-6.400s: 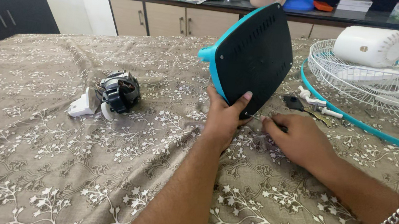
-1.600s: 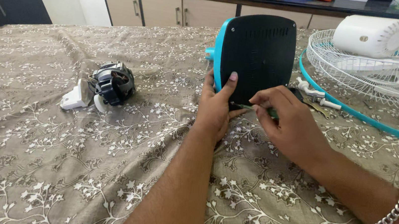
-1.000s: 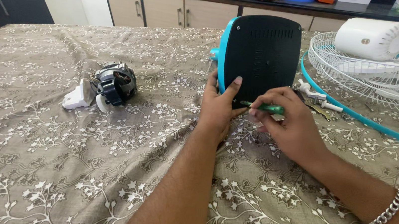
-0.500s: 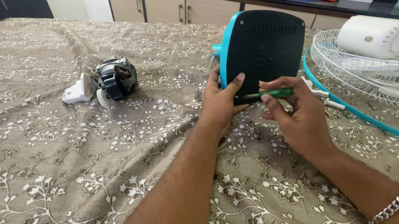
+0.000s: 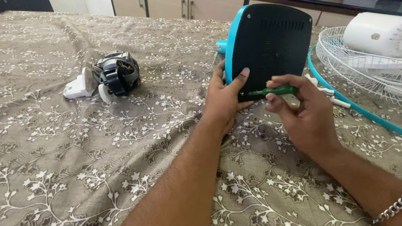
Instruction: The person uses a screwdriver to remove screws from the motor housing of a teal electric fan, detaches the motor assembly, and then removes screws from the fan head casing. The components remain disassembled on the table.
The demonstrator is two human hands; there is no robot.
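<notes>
Fan base (image 5: 268, 50), teal body with black ribbed underplate, stands on edge on the patterned brown cloth (image 5: 54, 162), underplate facing the camera. Left hand (image 5: 223, 98) grips its lower left corner, thumb laid flat on the black plate, fingers wrapped behind the teal rim. Right hand (image 5: 306, 115) is closed around a small green-handled screwdriver (image 5: 271, 91), pinched between thumb and forefingers; the shaft runs leftward, the tip meeting the plate's lower edge just beside the left thumb. Change noted: six seconds back the base leaned over and the right hand lay low on the cloth with no green handle in view; since then the base has been squared upright and the driver brought up to the corner, and over the last half second the handle has held at that same corner with little change of angle. Judged reading: work on a fastener at that lower corner is under way; the screw itself is too small to make out. Adjacent items: loose motor (image 5: 114, 73) with white bracket, well apart to the left; white wire grille (image 5: 391, 79) with teal rim, white cylindrical housing (image 5: 381, 32) resting on it, and small white and black fittings (image 5: 331, 97), all to the right.
</notes>
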